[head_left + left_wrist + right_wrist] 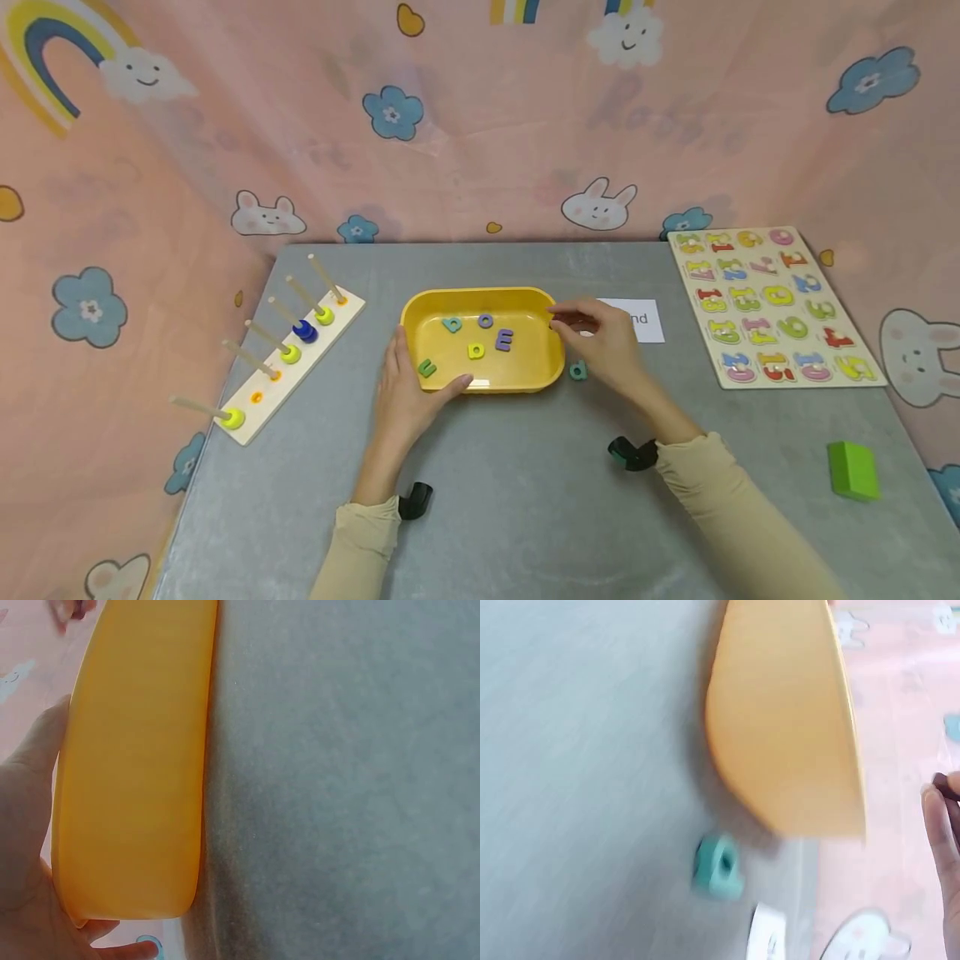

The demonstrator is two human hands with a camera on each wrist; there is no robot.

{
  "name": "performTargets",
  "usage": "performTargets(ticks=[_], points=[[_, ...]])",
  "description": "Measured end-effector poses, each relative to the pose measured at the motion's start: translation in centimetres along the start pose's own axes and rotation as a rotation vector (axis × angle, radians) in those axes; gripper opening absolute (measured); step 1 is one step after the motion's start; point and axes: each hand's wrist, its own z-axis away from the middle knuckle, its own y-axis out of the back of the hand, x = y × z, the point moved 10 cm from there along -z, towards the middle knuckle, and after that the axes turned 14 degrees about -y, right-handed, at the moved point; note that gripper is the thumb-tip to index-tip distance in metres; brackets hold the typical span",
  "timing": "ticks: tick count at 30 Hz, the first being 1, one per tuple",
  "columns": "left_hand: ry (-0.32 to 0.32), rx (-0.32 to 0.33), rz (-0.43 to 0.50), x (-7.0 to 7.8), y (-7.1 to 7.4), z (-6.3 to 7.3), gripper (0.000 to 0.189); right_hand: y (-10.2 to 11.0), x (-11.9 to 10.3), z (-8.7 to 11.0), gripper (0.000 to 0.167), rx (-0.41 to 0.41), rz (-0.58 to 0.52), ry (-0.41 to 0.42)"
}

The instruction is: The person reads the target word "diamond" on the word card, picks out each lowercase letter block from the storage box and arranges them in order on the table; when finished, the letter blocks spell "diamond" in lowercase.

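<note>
Five letters (pixel 503 340) in glossy, round-cornered tray (pixel 525 364); left hand (pixel 406 398) grips it, right hand (pixel 606 343) pinches dark piece (pixel 940 780).

A rectangular yellow tray with rounded corners (pixel 525 381) is touched at its left end by the left hand (pixel 408 396), and a small dark reddish piece (pixel 943 784) is pinched by the right hand (pixel 603 342) near the right rim.
The tray is laid flat; its floor is dotted with a teal letter (pixel 452 325), a purple "O" (pixel 480 322), a purple "E" (pixel 501 340), a yellow "D" (pixel 471 351) and a green letter (pixel 426 367). The pinched piece is mostly hidden by fingertips. Another teal letter (pixel 573 373) is seen outside, just beside the tray's right end.
</note>
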Motion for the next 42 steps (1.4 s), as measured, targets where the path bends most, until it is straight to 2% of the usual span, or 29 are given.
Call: performTargets(ticks=[3, 5, 7, 11, 16, 22, 30, 35, 42], points=[[0.003, 0.004, -0.001, 0.0, 0.1, 0.0, 0.136, 2.0, 1.2, 0.8, 0.013, 0.026, -0.036, 0.005], [0.001, 0.010, -0.004, 0.1, 0.2, 0.1, 0.136, 2.9, 2.1, 1.2, 0.013, 0.033, -0.029, 0.006], [0.003, 0.013, 0.000, 0.1, 0.3, 0.1, 0.136, 3.4, 2.8, 1.7, 0.017, 0.029, 0.022, 0.023], [0.002, 0.010, 0.001, 0.1, 0.3, 0.1, 0.136, 3.4, 4.2, 2.4, 0.021, 0.008, 0.193, 0.046], [0.008, 0.011, 0.000, 0.0, 0.4, 0.2, 0.136, 2.7, 6.7, 2.5, 0.013, -0.032, 0.281, -0.062], [0.018, 0.002, -0.004, -0.1, 0.3, 0.2, 0.137, 1.9, 8.4, 2.3, 0.013, -0.056, 0.285, -0.146], [0.011, 0.005, -0.012, 0.1, 0.3, 0.0, 0.136, 1.5, 9.7, 1.7, 0.013, -0.068, 0.300, -0.198], [0.010, -0.001, -0.013, 0.2, 0.1, 0.0, 0.137, 1.4, 10.0, 1.4, 0.016, -0.067, 0.345, -0.187], [0.005, -0.002, -0.019, 0.3, 0.0, 0.0, 0.137, 1.3, 9.0, 1.4, 0.028, -0.024, 0.412, -0.195]])
